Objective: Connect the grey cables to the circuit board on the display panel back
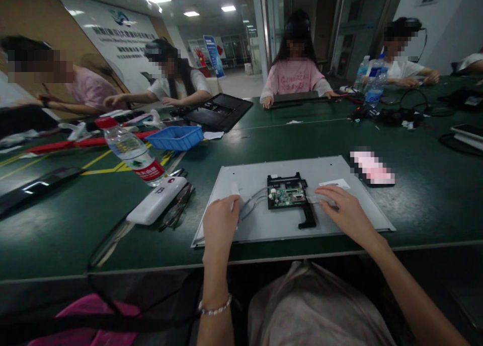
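Note:
A flat light-grey panel (pixel 252 230), like the back of a display, lies before me on the table. On it rests a black plastic bracket (pixel 309 216) carrying a green circuit board (pixel 287 197). Grey cables (pixel 253 201) curve from the board's left side to my left hand (pixel 222 222), whose curled fingers are closed on them at the panel's left edge; the fingertips are partly hidden. At the board's right side, my right hand (pixel 341 207) pinches a translucent strip (pixel 315 200) between thumb and fingers. A small white paper (pixel 335 184) lies just behind that hand.
Left of the panel are a white power bank (pixel 156 201), eyeglasses (pixel 176 210), a water bottle (pixel 132 152) and a blue tray (pixel 175 137). A phone (pixel 372 167) lies to the right. Several people sit around the table; one across handles a dark panel (pixel 300 100).

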`<state>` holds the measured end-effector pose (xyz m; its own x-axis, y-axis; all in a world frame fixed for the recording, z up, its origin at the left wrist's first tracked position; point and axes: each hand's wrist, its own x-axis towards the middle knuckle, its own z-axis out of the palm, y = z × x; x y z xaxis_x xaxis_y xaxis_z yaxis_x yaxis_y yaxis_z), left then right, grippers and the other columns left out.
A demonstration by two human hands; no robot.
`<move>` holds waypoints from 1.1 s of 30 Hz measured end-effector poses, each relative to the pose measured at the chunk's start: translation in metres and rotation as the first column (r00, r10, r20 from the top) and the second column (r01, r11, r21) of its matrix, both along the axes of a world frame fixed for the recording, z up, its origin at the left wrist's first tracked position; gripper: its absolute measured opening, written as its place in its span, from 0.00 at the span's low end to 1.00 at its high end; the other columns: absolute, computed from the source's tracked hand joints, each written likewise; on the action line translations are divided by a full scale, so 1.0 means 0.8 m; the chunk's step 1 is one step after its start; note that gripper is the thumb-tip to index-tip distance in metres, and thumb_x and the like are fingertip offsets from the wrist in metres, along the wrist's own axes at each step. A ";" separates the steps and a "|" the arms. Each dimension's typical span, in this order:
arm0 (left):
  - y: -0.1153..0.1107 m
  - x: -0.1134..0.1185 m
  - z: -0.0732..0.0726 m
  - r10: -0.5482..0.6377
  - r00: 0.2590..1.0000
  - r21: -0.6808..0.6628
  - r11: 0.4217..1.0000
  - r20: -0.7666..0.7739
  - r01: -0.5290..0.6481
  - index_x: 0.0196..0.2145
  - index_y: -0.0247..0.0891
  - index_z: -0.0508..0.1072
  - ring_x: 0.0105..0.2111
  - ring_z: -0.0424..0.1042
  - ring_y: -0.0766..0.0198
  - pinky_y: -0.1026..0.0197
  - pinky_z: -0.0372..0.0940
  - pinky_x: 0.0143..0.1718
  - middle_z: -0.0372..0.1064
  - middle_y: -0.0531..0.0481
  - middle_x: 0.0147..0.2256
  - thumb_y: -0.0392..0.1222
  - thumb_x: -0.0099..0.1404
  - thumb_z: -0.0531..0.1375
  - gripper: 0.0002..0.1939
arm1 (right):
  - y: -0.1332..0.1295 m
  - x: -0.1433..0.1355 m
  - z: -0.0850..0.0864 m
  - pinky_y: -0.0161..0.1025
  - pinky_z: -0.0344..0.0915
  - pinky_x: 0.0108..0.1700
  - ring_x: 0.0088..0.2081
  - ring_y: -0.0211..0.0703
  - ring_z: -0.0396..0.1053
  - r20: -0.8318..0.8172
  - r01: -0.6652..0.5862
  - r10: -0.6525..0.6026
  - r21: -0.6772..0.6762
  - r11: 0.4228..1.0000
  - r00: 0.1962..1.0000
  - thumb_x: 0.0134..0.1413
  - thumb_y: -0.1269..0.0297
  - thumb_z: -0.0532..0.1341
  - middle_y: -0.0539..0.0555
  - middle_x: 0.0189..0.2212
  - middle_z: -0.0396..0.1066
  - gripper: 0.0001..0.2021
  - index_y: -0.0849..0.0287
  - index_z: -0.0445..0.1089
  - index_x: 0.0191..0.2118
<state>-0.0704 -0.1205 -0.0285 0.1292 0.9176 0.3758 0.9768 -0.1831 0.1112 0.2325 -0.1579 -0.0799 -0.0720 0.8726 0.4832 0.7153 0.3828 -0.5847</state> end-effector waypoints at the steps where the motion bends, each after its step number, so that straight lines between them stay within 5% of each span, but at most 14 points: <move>1: -0.008 0.005 0.002 -0.009 1.000 0.050 0.999 -0.017 0.010 0.40 0.39 0.76 0.38 0.75 0.54 0.53 0.63 0.46 0.77 0.45 0.38 0.39 0.67 0.50 0.14 | -0.002 -0.005 0.005 0.50 0.62 0.56 0.52 0.49 0.66 -0.007 0.001 -0.001 0.018 1.000 1.000 0.59 0.67 0.55 0.57 0.48 0.71 0.14 0.55 0.71 0.49; 4: -0.036 0.023 0.005 -0.083 0.995 0.138 0.986 -0.056 0.090 0.42 0.39 0.74 0.44 0.73 0.55 0.51 0.59 0.53 0.75 0.45 0.42 0.35 0.67 0.51 0.13 | -0.011 -0.031 0.021 0.50 0.62 0.56 0.51 0.48 0.67 -0.027 -0.033 0.035 0.074 0.997 0.999 0.60 0.68 0.53 0.57 0.48 0.71 0.14 0.54 0.71 0.48; 11: -0.069 0.046 -0.017 -0.063 0.994 0.069 0.995 -0.089 0.070 0.39 0.39 0.73 0.48 0.70 0.52 0.44 0.56 0.54 0.75 0.44 0.41 0.33 0.67 0.50 0.12 | -0.017 -0.095 0.041 0.49 0.63 0.57 0.53 0.47 0.65 -0.005 -0.230 0.232 0.126 0.965 0.973 0.60 0.71 0.53 0.57 0.49 0.70 0.15 0.56 0.71 0.49; 16: -0.070 0.040 -0.030 -0.057 0.998 0.173 0.983 0.013 0.054 0.49 0.35 0.69 0.48 0.71 0.52 0.44 0.56 0.55 0.73 0.39 0.45 0.41 0.68 0.52 0.15 | -0.008 -0.119 0.052 0.50 0.62 0.56 0.52 0.46 0.65 0.024 -0.315 0.314 0.100 0.944 0.949 0.60 0.72 0.53 0.57 0.49 0.70 0.15 0.55 0.70 0.49; 23: -0.050 0.004 -0.023 -0.093 0.974 0.318 0.948 0.208 0.022 0.50 0.36 0.68 0.47 0.70 0.55 0.50 0.60 0.53 0.72 0.42 0.47 0.39 0.69 0.48 0.15 | 0.008 -0.155 0.060 0.44 0.63 0.54 0.52 0.46 0.64 0.244 -0.424 0.408 0.017 0.905 0.880 0.57 0.76 0.56 0.58 0.48 0.70 0.14 0.60 0.70 0.48; 28: -0.039 -0.005 -0.027 -0.103 0.951 0.298 0.955 0.290 0.013 0.49 0.37 0.69 0.48 0.69 0.56 0.51 0.62 0.52 0.72 0.43 0.46 0.40 0.69 0.49 0.15 | 0.020 -0.181 0.052 0.42 0.64 0.48 0.46 0.47 0.67 0.441 -0.430 0.394 -0.022 0.903 0.806 0.59 0.73 0.57 0.57 0.40 0.73 0.07 0.62 0.72 0.37; 33: -0.039 -0.004 -0.037 -0.193 0.948 0.180 0.972 0.252 0.150 0.50 0.37 0.68 0.49 0.68 0.57 0.52 0.62 0.54 0.70 0.43 0.48 0.39 0.69 0.49 0.15 | 0.018 -0.183 0.044 0.41 0.65 0.41 0.39 0.47 0.69 0.485 -0.359 0.328 -0.033 0.933 0.810 0.60 0.73 0.55 0.56 0.35 0.73 0.08 0.62 0.71 0.35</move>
